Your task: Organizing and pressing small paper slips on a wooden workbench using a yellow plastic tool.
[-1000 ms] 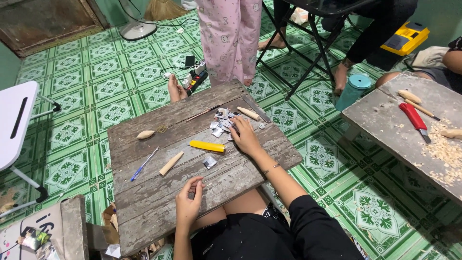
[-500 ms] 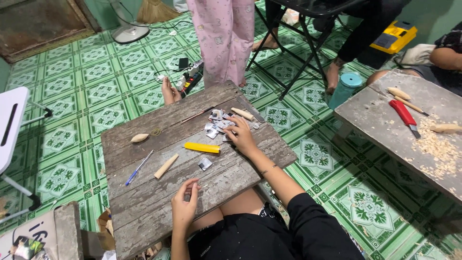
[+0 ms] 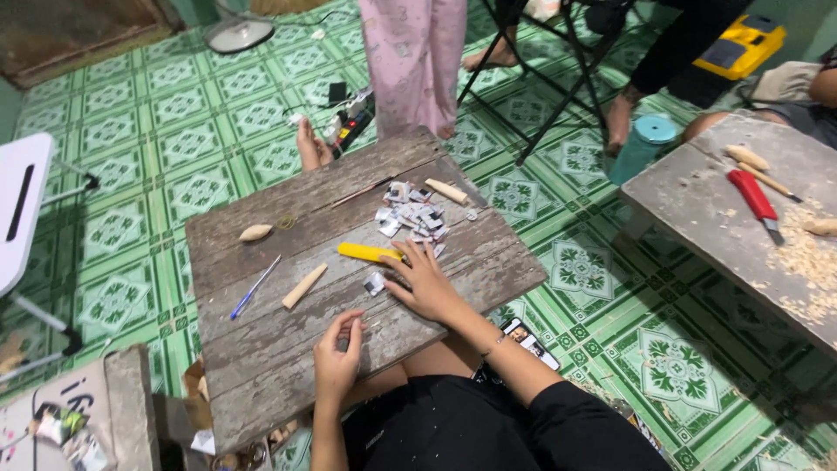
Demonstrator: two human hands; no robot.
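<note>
Yellow utility knife (image 3: 370,253) is lying near the middle of the weathered wooden bench (image 3: 261,366), and the right hand (image 3: 425,283) is resting flat just beside its near end, fingers (image 3: 410,259) spread wide and gripping nothing. A small silver blade piece (image 3: 374,283) is sitting just left of that hand. Beyond the knife, a heap of small blade pieces (image 3: 411,218) is lying with a short wooden stick (image 3: 446,191) at its far edge. To the knife's left, a carved wooden stick (image 3: 304,286), a blue pen (image 3: 254,288) and an oval wooden piece (image 3: 255,233) are lying apart from one another. The left hand (image 3: 336,362) is resting on the bench's near edge, fingers loosely curled and empty.
</note>
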